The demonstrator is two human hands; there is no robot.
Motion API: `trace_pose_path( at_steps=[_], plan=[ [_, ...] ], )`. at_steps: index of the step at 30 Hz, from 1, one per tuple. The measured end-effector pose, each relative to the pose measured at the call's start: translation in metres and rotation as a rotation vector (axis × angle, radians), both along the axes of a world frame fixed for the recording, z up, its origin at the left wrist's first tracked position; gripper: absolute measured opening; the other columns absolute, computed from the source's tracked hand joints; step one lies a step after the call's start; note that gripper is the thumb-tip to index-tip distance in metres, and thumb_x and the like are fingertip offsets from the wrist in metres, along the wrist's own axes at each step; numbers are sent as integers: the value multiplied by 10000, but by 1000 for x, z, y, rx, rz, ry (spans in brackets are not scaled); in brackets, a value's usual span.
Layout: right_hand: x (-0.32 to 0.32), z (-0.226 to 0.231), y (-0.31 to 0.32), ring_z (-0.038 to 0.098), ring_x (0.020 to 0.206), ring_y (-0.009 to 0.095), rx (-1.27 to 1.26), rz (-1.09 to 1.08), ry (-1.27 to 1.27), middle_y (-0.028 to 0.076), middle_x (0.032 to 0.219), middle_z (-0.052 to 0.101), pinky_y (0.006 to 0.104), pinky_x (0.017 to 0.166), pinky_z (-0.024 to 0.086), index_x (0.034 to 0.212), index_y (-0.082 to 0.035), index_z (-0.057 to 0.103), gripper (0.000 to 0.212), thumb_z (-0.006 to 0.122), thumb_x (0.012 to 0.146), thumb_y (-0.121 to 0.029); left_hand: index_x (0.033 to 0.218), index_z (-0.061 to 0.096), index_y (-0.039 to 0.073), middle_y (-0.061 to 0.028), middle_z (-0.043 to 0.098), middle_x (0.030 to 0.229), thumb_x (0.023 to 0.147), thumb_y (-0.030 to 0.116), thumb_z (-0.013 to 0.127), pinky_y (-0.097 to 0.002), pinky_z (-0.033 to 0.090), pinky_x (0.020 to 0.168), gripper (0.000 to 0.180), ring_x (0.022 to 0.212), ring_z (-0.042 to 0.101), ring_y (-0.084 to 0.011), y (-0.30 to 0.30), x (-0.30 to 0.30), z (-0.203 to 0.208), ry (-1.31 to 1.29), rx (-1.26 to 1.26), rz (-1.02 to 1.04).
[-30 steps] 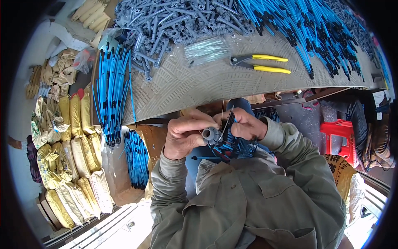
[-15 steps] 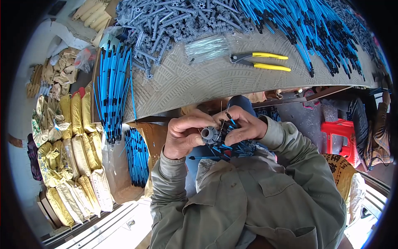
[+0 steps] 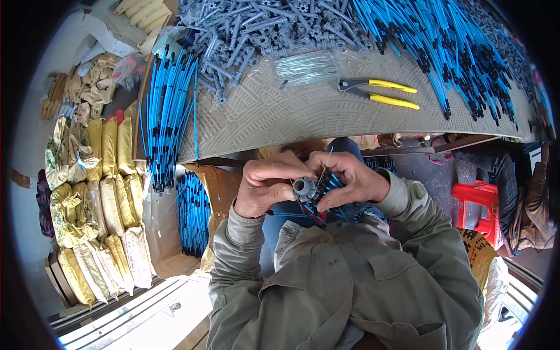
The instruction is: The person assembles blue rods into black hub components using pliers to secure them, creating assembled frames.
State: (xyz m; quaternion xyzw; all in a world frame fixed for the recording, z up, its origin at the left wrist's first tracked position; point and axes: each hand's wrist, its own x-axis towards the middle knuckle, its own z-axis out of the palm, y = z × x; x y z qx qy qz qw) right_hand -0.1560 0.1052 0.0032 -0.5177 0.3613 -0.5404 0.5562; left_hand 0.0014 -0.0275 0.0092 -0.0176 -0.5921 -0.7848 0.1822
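Close to my body, just off the table's front edge, my left hand [image 3: 262,186] is closed around a grey plastic hub [image 3: 303,187], its round open end facing up. My right hand [image 3: 353,182] is closed on blue rods with black ends [image 3: 333,181], bunched against the hub's right side. A thin wire [image 3: 331,154] pokes up between my two hands. More of the blue rods lie below my fingers, above my lap; where they meet the hub is partly hidden by my fingers.
On the table [image 3: 256,125] lie a heap of grey plastic stems [image 3: 280,26], a bundle of thin wires [image 3: 307,67], yellow-handled pliers [image 3: 379,93] and piles of blue rods [image 3: 440,55]. Stacked yellow sacks [image 3: 99,204] stand left, a red stool [image 3: 478,210] right.
The view has shifted slightly, so the table's contents appear further right. Both hands keep their grip on the hub and rods, with small finger movements near the wire.
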Motion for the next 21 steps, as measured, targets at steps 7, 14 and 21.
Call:
trace_pose_path(
  at_steps=[7,14,21],
  plan=[
    [1,1,1,455,804,28,-3,14,-101,-24,819,557,214,717,377,887,-10,584,235,741,730,-86,916,693,21,-60,678,857,659,224,749,-346,347,811,332,789,482,-187,-12,-10,-1,116,-215,-41],
    [-10,11,8,524,783,39,-8,67,-119,-3,830,630,216,695,414,894,4,626,235,742,698,-54,902,693,18,-72,679,854,660,189,745,-407,301,937,301,881,534,-197,-9,-30,19,122,-211,-215],
    [-27,23,18,607,813,141,-110,-316,-177,116,912,644,275,726,470,944,59,611,431,750,650,-224,1102,587,-25,-140,611,1066,761,70,634,-368,381,939,357,973,566,-205,3,-41,64,99,-282,328]
  ],
)
